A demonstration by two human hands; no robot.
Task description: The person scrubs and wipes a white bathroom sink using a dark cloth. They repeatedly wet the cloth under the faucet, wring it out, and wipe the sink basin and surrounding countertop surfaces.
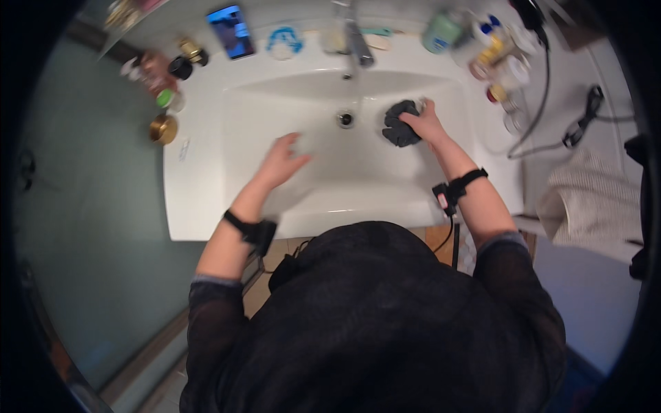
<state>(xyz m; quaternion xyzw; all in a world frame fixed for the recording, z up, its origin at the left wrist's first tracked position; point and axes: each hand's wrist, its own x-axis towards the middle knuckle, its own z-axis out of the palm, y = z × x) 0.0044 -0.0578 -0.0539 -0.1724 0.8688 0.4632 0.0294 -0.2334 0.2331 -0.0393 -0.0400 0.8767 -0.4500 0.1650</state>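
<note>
In the head view, my right hand grips a dark grey bunched cloth over the right side of a white washbasin. The cloth looks crumpled, and the fingers behind it are partly hidden. My left hand hovers over the left part of the basin, fingers apart and holding nothing. Between the two hands lies the round drain. A chrome faucet reaches over the back rim, and a faint stream of water seems to fall from it.
Along the back ledge a phone leans beside a blue-and-white item and a green bottle. Several bottles and jars crowd the right corner. A gold cup sits at left. A black cable and a beige towel are at right.
</note>
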